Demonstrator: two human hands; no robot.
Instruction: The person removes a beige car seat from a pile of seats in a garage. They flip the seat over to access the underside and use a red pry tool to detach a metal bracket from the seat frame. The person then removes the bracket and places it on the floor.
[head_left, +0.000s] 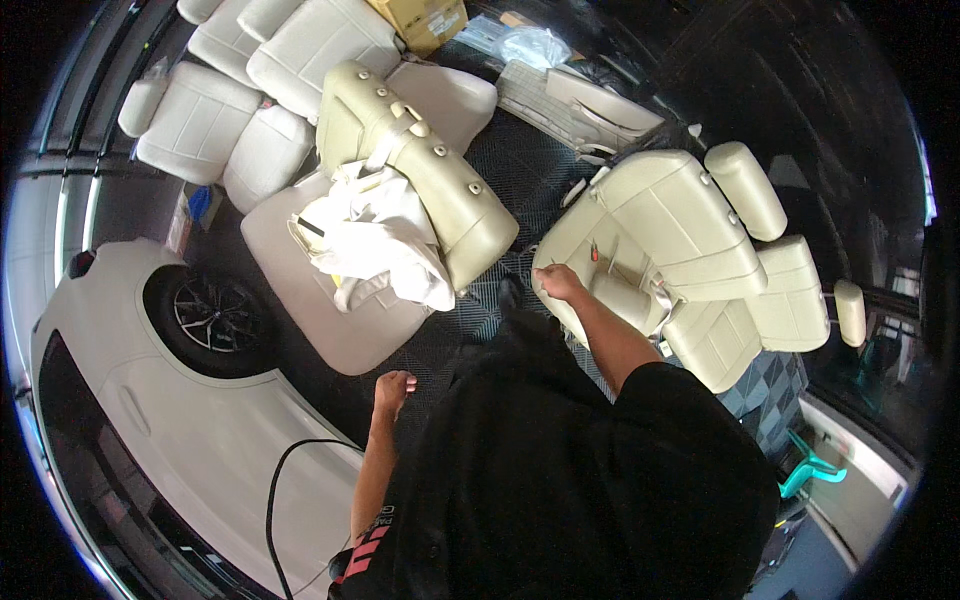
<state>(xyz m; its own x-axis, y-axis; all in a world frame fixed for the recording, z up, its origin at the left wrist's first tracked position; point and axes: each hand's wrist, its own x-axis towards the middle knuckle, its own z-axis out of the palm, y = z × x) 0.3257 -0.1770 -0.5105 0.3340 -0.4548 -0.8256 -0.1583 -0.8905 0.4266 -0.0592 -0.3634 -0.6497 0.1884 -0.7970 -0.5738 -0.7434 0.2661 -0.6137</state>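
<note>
My right hand [558, 283] is at the near left edge of a cream leather car seat [650, 215], its fingers closed. Whether it grips the seat's edge or something small is hidden. A red-handled tool [595, 253] lies on this seat. My left hand [394, 392] hangs low over the dark floor, fingers curled, with nothing visible in it. Ahead of it is a pale seat cushion [355, 345]. On that cushion rest a cream seat back [440, 185] with round fittings along one side and a crumpled white cover [375, 235].
A white car [150, 400] with a dark wheel [212, 318] stands at the left, a black cable [272, 490] across its side. More pale seats [200, 115] and a cardboard box [425, 25] are at the back. Loose headrests [745, 190] lie right. A turquoise object [810, 470] sits lower right.
</note>
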